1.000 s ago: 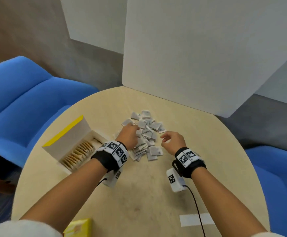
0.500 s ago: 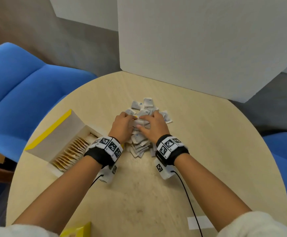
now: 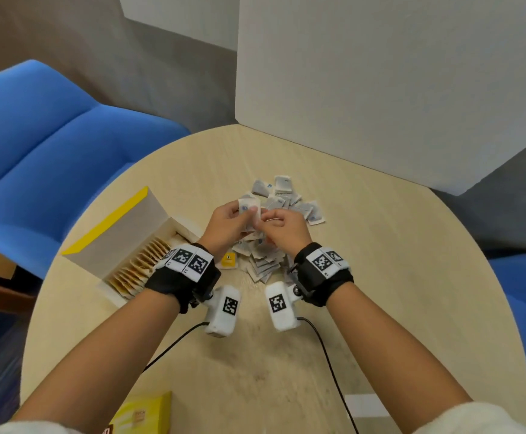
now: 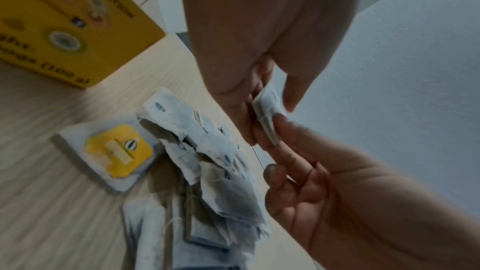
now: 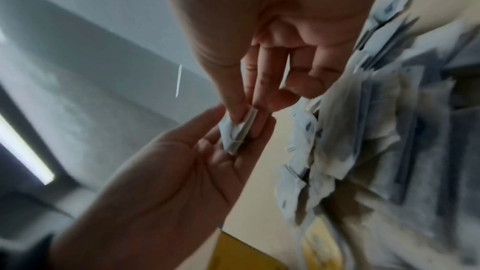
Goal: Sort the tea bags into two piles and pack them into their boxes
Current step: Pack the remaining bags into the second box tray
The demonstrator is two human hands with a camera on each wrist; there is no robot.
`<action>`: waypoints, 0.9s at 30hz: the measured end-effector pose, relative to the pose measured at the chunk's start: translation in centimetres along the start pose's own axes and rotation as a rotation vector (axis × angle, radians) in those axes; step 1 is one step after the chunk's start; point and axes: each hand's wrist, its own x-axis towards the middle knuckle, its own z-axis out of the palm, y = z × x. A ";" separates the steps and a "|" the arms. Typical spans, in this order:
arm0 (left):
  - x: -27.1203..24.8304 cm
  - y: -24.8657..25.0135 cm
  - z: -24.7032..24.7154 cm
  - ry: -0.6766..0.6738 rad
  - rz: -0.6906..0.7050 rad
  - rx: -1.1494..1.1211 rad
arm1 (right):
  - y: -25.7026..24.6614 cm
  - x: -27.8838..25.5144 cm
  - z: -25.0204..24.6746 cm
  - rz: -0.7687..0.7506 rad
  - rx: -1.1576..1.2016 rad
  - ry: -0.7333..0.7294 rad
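A loose pile of white tea bags (image 3: 290,203) lies mid-table, also in the left wrist view (image 4: 207,171) and the right wrist view (image 5: 389,130). Just above it my left hand (image 3: 238,216) and right hand (image 3: 271,218) meet and pinch a small stack of white tea bags (image 3: 249,209) between them. The stack (image 4: 267,110) sits between my left thumb and fingers, with right fingertips (image 4: 281,124) against it. One yellow-tagged tea bag (image 3: 229,260) lies at the pile's near-left edge. The open yellow box (image 3: 120,242) on the left holds a row of yellow tea bags.
A second yellow box (image 3: 144,415) lies at the table's near edge. A strip of white tape (image 3: 365,405) is stuck near the front right. Blue chairs (image 3: 45,145) flank the round table (image 3: 396,261), and a white panel (image 3: 380,73) stands behind it.
My right hand moved left onto the pile beside the left hand. Both hands then rose from the pile with a small stack of white tea bags held between them.
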 end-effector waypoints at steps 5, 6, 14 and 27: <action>-0.8 0.0 -1.3 0.089 -0.032 0.050 | 0.6 0.3 -1.2 -0.175 -0.617 -0.005; -1.1 0.0 -1.5 0.090 -0.048 0.059 | 0.9 0.4 -1.6 -0.163 -0.788 -0.071; -2.2 -0.3 -0.6 0.023 -0.137 0.134 | 1.8 -0.2 -3.9 -0.044 -0.773 -0.042; -4.0 -1.1 1.6 0.061 -0.230 -0.210 | 1.0 -3.6 -5.6 0.148 -0.011 -0.049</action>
